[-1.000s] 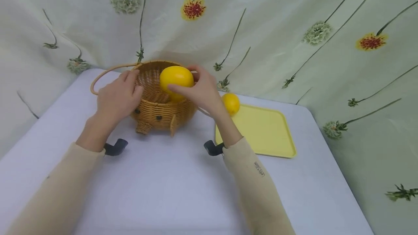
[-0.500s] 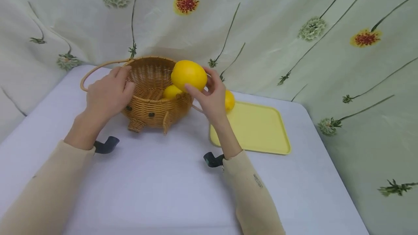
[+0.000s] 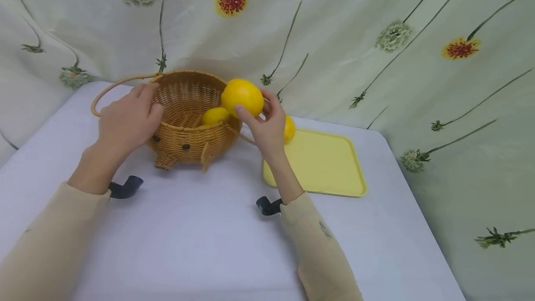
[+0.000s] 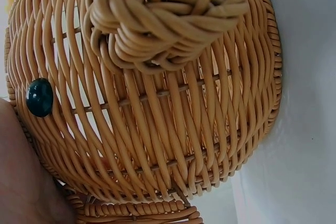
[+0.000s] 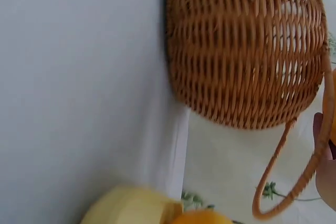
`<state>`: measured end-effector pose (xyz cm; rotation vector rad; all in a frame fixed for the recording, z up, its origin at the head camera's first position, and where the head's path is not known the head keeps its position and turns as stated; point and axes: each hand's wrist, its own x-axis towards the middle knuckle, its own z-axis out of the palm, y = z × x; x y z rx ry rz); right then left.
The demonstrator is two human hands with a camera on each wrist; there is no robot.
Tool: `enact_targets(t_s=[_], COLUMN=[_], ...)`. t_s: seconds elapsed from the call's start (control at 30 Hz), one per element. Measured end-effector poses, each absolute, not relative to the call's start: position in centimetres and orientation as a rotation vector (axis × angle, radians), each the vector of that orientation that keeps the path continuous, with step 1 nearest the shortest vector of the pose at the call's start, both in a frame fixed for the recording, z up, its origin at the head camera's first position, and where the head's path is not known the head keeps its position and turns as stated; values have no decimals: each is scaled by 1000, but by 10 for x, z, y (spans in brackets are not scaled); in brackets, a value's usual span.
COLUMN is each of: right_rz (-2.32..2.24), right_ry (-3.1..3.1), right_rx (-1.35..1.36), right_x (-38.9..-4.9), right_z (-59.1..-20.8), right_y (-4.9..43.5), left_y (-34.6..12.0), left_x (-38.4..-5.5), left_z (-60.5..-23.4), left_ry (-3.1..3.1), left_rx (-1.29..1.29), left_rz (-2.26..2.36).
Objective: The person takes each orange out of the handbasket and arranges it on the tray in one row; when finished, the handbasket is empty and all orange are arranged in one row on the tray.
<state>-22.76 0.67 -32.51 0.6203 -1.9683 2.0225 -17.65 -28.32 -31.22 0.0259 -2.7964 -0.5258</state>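
My right hand [image 3: 268, 127] holds a large yellow lemon [image 3: 242, 97] between thumb and fingers, just above the right rim of a wicker basket [image 3: 196, 138]. In the right wrist view, part of this lemon [image 5: 333, 106] shows at the right edge, behind the basket's looped handle [image 5: 294, 195]. My left hand [image 3: 129, 117] grips the basket's left rim, its fingers curled over the edge. The basket has a pig's snout [image 4: 168, 24] and dark eyes [image 4: 39, 97]. Inside it lies another lemon [image 3: 215, 116], partly hidden by the rim.
Right of the basket lies a pale yellow tray [image 3: 326, 161] on the white-covered table [image 3: 200, 236]. Another yellow fruit [image 3: 289, 129] sits at its back left corner, half hidden by my right hand. A flower-printed curtain [image 3: 326, 27] hangs behind.
My right hand has lifted the lemon up and rightward, from inside the basket to over its rim, uncovering the lemon below. My left hand has kept its grip. The head view has shifted slightly.
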Motion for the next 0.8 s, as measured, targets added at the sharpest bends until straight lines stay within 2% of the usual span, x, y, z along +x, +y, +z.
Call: enact_targets(t_s=[0.53,0.8], right_rz=[1701,1598], right_ry=[-2122,-2124], right_rx=[266,-54], right_x=[-242,-257], right_z=[-325,-333], right_y=[78,115], left_y=[-289,-286], left_x=[-179,-180], left_z=[-314,-314], left_ry=[-2828,-2825], left_rx=[20,22], left_rz=[-543,-541])
